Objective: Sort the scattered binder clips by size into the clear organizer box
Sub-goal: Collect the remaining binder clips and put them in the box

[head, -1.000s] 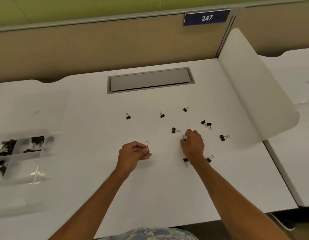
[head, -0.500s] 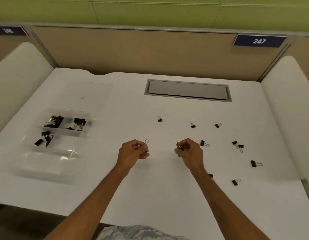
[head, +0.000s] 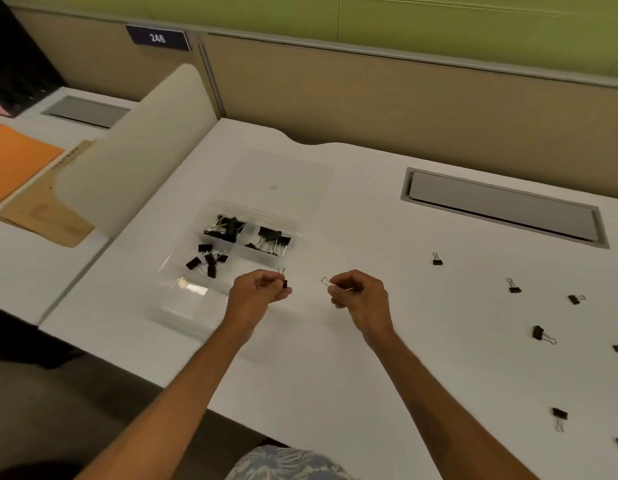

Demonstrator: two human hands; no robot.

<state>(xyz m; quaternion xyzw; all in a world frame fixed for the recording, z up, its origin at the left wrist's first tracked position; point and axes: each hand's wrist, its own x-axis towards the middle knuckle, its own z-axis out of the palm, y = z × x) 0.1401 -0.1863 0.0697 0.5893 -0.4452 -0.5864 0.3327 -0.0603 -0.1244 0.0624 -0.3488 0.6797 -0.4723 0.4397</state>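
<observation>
My left hand pinches a small black binder clip just right of the clear organizer box. My right hand holds another small clip; only its wire handle shows past the fingers. The box sits at the left of the white desk, its compartments holding black clips: a far-left heap, a far-right heap and smaller ones nearer me. Several loose clips lie scattered to the right, such as one and another.
The box's clear lid lies flat behind it. A grey cable hatch is set into the desk at the back right. A curved white divider stands on the left, with orange and tan folders on the neighbouring desk beyond it.
The view has swung left, bringing the organizer box to the middle. Both hands, each holding a clip, have moved left and now hang close to the box's right side.
</observation>
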